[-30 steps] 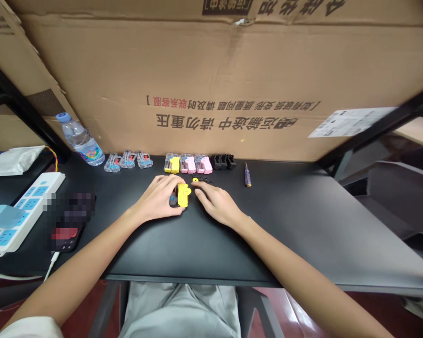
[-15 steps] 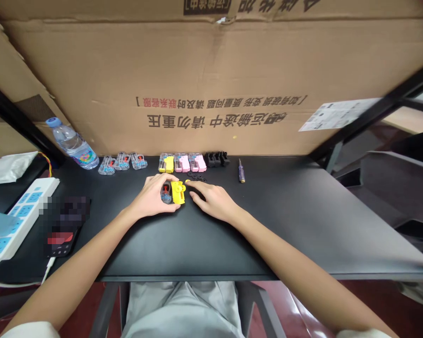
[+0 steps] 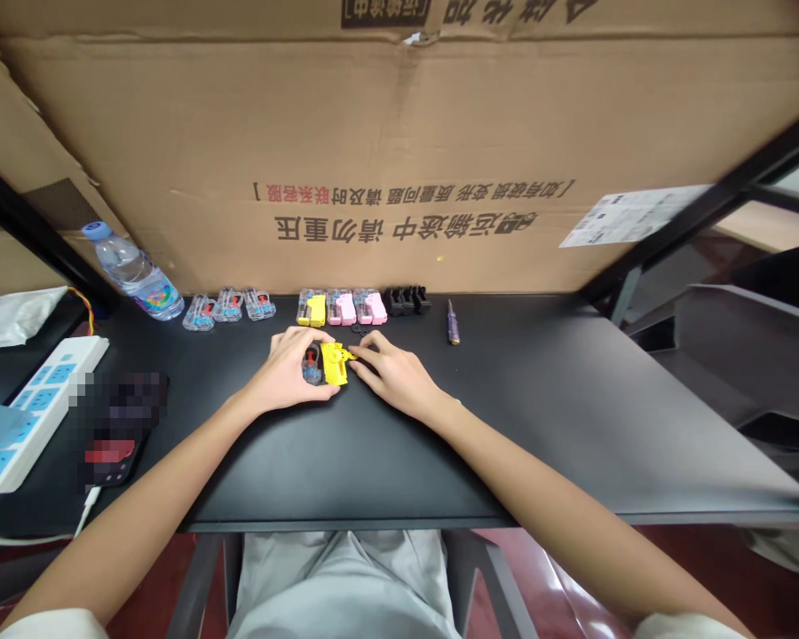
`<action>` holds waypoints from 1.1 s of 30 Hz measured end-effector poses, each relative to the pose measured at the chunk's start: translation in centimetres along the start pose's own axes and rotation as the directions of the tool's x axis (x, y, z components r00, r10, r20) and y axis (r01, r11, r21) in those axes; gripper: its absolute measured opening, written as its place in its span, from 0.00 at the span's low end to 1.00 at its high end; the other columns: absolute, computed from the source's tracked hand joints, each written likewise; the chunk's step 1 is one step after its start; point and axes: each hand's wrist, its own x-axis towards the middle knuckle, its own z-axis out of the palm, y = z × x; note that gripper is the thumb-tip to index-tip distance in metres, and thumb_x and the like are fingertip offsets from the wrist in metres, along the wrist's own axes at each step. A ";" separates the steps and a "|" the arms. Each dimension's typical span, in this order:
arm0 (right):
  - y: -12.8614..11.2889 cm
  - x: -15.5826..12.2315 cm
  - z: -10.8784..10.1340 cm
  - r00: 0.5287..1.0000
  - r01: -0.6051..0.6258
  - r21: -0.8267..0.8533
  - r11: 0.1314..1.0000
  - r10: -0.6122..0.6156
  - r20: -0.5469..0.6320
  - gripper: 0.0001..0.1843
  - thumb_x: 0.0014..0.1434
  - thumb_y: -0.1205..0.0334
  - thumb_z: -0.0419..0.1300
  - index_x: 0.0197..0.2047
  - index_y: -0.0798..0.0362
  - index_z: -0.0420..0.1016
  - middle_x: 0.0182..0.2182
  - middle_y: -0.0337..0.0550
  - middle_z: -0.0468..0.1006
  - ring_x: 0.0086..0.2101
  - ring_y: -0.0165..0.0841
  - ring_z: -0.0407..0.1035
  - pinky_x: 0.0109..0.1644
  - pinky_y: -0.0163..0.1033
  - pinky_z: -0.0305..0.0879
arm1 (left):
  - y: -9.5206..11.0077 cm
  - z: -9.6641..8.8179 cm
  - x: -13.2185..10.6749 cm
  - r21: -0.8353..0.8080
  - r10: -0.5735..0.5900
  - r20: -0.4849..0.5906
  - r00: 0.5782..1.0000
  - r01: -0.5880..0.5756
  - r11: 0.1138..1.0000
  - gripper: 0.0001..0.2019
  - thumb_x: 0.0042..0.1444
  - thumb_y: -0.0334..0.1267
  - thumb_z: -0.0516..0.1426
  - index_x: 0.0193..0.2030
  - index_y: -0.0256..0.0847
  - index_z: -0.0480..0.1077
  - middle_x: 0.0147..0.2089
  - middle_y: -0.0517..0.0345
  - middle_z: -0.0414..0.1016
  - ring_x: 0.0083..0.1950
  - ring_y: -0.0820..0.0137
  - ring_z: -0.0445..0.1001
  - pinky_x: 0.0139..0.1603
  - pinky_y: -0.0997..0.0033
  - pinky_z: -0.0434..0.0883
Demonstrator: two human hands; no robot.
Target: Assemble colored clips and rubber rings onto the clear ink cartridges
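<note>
My left hand [image 3: 281,373] curls around a small clear plastic part with red inside [image 3: 312,366], which rests on the black desktop [image 3: 506,426]. Just right of it lies a yellow plastic part [image 3: 334,363], and my right hand [image 3: 394,377] has its fingertips closed on that part's right end. The two hands nearly meet around these parts. A few small black rings [image 3: 359,328] lie just beyond my right fingers.
Along the desk's far edge stand several clear parts [image 3: 228,304], yellow-and-clear parts [image 3: 312,308], pink-and-clear parts [image 3: 352,307], black parts [image 3: 406,301] and a screwdriver [image 3: 453,321]. A water bottle [image 3: 133,277], power strip [image 3: 40,413] and blurred phone [image 3: 113,453] sit left; a cardboard box [image 3: 373,151] stands behind.
My right hand has slid left and its fingers now meet the yellow part. The left hand stays around the clear part. The whole view has shifted slightly as my head moved.
</note>
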 end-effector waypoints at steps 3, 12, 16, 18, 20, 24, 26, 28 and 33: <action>-0.1 0.0 0.0 1.000 0.021 0.040 0.999 -0.021 0.007 0.19 0.76 0.56 0.53 0.60 0.47 0.80 0.54 0.50 0.76 0.45 0.40 0.78 0.44 0.42 0.78 | -0.2 0.2 -0.1 0.017 0.008 0.000 1.000 -0.008 1.000 0.31 0.49 0.43 0.71 0.58 0.49 0.67 0.61 0.54 0.77 0.66 0.52 0.69 0.68 0.48 0.59; 1.0 0.0 0.0 1.000 -0.013 0.324 0.946 0.010 0.011 0.09 0.68 0.59 0.64 0.49 0.49 0.81 0.48 0.46 0.79 0.37 0.34 0.75 0.43 0.40 0.73 | -0.2 0.1 -0.1 0.023 0.037 0.002 0.999 -0.037 0.999 0.30 0.50 0.43 0.70 0.59 0.48 0.67 0.62 0.52 0.76 0.65 0.52 0.70 0.67 0.49 0.61; 0.8 -0.1 -0.2 0.998 -0.054 0.485 0.873 0.040 0.038 0.06 0.65 0.60 0.64 0.43 0.51 0.80 0.38 0.42 0.82 0.30 0.31 0.71 0.37 0.38 0.69 | 0.5 -0.1 -0.3 0.029 0.120 -0.017 0.993 -0.119 0.992 0.29 0.53 0.43 0.69 0.60 0.48 0.66 0.62 0.52 0.76 0.65 0.54 0.72 0.68 0.51 0.61; 0.7 0.0 -0.2 0.993 -0.115 0.614 0.781 0.092 0.069 0.08 0.64 0.56 0.65 0.42 0.52 0.80 0.34 0.41 0.82 0.29 0.31 0.71 0.35 0.38 0.70 | 0.9 -0.2 -0.3 0.042 0.157 -0.004 0.988 -0.157 0.987 0.29 0.54 0.42 0.68 0.60 0.47 0.66 0.63 0.51 0.76 0.65 0.54 0.73 0.68 0.52 0.61; 0.6 0.1 0.0 0.984 -0.174 0.744 0.646 0.150 0.099 0.14 0.62 0.50 0.68 0.43 0.53 0.81 0.34 0.42 0.84 0.31 0.33 0.74 0.38 0.40 0.73 | 1.0 -0.4 -0.4 0.055 0.188 0.016 0.982 -0.189 0.980 0.28 0.55 0.41 0.68 0.61 0.47 0.66 0.63 0.50 0.76 0.65 0.54 0.73 0.68 0.52 0.62; 0.4 0.2 0.2 0.963 -0.244 0.876 0.416 0.209 0.169 0.21 0.55 0.46 0.74 0.44 0.54 0.85 0.37 0.45 0.87 0.37 0.37 0.80 0.50 0.47 0.78 | 1.0 -0.4 -0.3 0.071 0.217 0.046 0.975 -0.220 0.973 0.27 0.56 0.41 0.67 0.61 0.47 0.66 0.64 0.49 0.76 0.66 0.54 0.73 0.68 0.52 0.63; 0.0 0.2 0.1 0.954 -0.272 0.889 0.368 0.226 0.199 0.21 0.54 0.46 0.75 0.44 0.53 0.86 0.38 0.45 0.87 0.38 0.38 0.80 0.53 0.49 0.78 | 1.0 -0.4 -0.3 0.074 0.216 0.056 0.975 -0.220 0.973 0.26 0.55 0.41 0.67 0.61 0.47 0.67 0.66 0.48 0.75 0.67 0.53 0.73 0.68 0.50 0.63; -0.4 0.2 -0.2 0.944 -0.300 0.891 0.342 0.241 0.226 0.20 0.54 0.49 0.74 0.45 0.53 0.87 0.38 0.45 0.87 0.39 0.38 0.81 0.55 0.50 0.78 | 1.0 -0.4 -0.4 0.063 0.215 0.061 0.975 -0.219 0.974 0.27 0.54 0.39 0.66 0.60 0.47 0.67 0.67 0.49 0.75 0.67 0.52 0.73 0.69 0.49 0.63; -1.0 0.0 -0.7 0.938 -0.322 0.880 0.350 0.242 0.248 0.17 0.54 0.54 0.74 0.45 0.52 0.88 0.38 0.44 0.88 0.42 0.40 0.82 0.60 0.52 0.76 | 1.2 -0.3 -0.4 0.030 0.216 0.053 0.975 -0.218 0.976 0.29 0.52 0.35 0.65 0.61 0.48 0.66 0.65 0.51 0.77 0.64 0.54 0.76 0.68 0.50 0.65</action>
